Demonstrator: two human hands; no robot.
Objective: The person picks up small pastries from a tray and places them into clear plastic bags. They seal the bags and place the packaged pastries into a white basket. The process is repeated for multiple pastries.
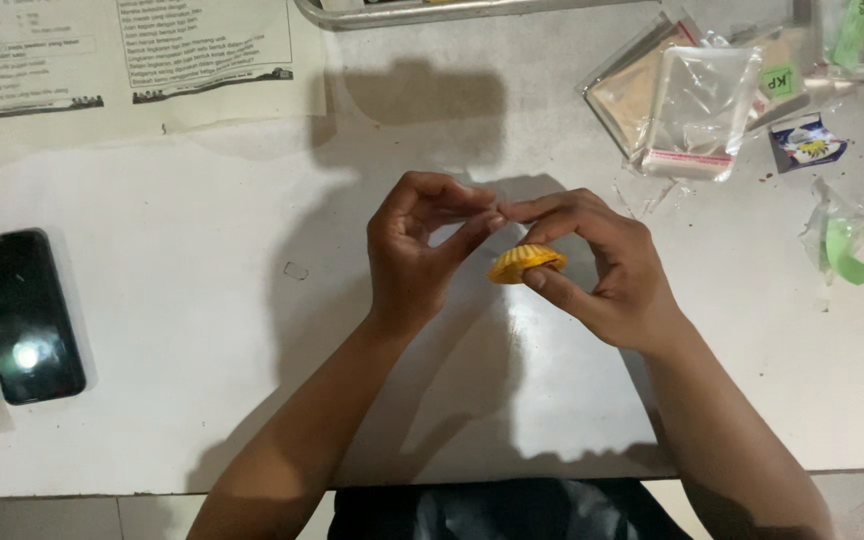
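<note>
Our right hand (607,270) pinches a small yellow cup (525,262) with a wavy rim, held just above the middle of the white table (202,300). Our left hand (417,250) holds nothing big; its fingertips (492,218) are pressed together, touching the right fingers just over the cup. We cannot tell if something thin sits between them.

The cup looks light, thin and easy to squash, so we think it is best held softly by its rim.

At two o'clock lie clear plastic bags (697,100); some look empty, some hold flat brown things. At three o'clock a crumpled bag (847,235) holds something green. A dark phone (22,315) rests at nine o'clock.
</note>
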